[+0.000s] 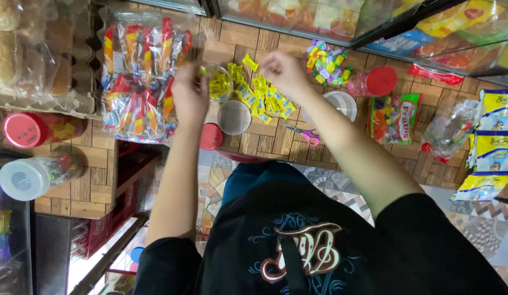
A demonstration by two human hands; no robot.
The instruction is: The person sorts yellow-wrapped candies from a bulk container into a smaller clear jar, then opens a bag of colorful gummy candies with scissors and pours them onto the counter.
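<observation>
My left hand (190, 93) is closed around the side of a clear plastic jar (218, 83) that holds yellow wrapped candies. My right hand (282, 72) hovers with pinched fingers over a heap of small yellow candy packets (265, 95) on the wooden counter; whether it holds a packet is hidden. A white round lid (234, 117) and a red lid (211, 136) lie just below the jar.
A bag of red and yellow sweets (139, 76) lies left. Pink scissors (303, 133), a white tub (341, 104), a red-lidded jar (374, 82), mixed candies (326, 63) and snack bags (394, 117) sit right. Jars (32, 128) and bread (24, 49) are far left.
</observation>
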